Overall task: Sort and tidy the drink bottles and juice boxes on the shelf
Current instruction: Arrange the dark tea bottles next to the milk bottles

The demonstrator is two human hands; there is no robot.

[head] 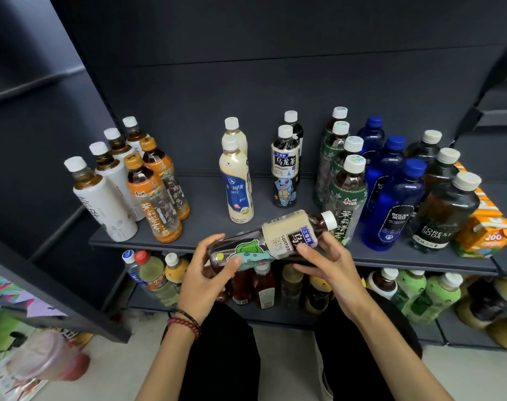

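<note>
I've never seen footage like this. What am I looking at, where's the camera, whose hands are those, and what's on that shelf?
No machine here: these are a person's two bare hands. The single picture comes from a camera worn on the person's head, looking down. The left hand and right hand hold a clear plastic tea bottle with a white cap, lying sideways. On the dark grey shelf stand rows of white-sleeved tea bottles, orange-labelled tea bottles, creamy milk-tea bottles, dark tea bottles with a turtle cartoon, green-labelled tea bottles, blue soda bottles and dark soda bottles, plus orange juice boxes.
</note>
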